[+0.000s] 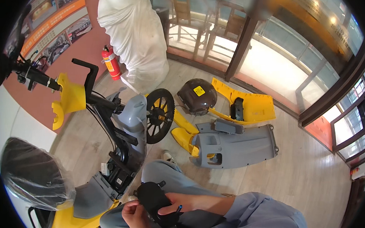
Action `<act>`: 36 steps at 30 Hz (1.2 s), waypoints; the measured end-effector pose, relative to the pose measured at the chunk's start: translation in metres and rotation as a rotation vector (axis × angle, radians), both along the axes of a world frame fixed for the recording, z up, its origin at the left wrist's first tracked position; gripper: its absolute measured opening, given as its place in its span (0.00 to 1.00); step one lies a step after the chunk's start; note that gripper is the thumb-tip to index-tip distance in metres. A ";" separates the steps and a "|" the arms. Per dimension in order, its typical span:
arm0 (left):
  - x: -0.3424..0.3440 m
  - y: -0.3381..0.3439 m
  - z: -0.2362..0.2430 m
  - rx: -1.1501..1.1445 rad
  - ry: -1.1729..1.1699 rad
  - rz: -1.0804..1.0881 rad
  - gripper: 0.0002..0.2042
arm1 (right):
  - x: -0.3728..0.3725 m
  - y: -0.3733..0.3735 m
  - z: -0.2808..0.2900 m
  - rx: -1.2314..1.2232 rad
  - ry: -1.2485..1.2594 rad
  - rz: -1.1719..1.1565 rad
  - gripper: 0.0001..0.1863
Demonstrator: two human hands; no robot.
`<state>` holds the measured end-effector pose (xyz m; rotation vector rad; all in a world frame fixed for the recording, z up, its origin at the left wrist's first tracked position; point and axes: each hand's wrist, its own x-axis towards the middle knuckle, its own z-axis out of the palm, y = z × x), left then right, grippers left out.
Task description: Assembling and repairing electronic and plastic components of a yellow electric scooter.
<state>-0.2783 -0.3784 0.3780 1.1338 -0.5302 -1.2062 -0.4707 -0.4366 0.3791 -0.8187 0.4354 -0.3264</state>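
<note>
Over my lap I hold a flat, rounded black plastic part (151, 197) with small mounting tabs at its rim. My right hand (177, 203) is closed round its right side, thumb lying across its face. A short blue-tipped piece (179, 208) sticks up beside that thumb; its kind is unclear. At the part's left edge, my left hand (135, 217) has its fingers curled in a pinch against the rim. Whatever is between those fingertips is too small to make out. Left of my knees stands a partly stripped yellow and grey electric scooter (126, 148).
On the floor ahead lie a grey body panel (246, 148), a curved yellow panel (258, 108) and a dark brown helmet (198, 96). A plastic-wrapped scooter seat (33, 171) is at left. Behind are a fire extinguisher (111, 63), a white-covered object (139, 38) and glass doors (287, 59).
</note>
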 end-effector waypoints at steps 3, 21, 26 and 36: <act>0.001 -0.006 0.003 -0.056 0.076 0.046 0.07 | -0.008 -0.003 -0.004 0.042 0.033 -0.024 0.25; 0.027 -0.082 -0.018 0.047 -0.040 -0.094 0.06 | -0.016 -0.010 -0.050 0.325 -0.440 -0.385 0.32; 0.029 -0.106 -0.059 0.134 -0.166 -0.102 0.06 | -0.044 -0.013 -0.031 0.354 -0.352 -0.358 0.29; 0.015 -0.125 -0.086 0.138 -0.007 -0.141 0.08 | -0.087 -0.002 -0.121 0.654 -0.049 -0.572 0.24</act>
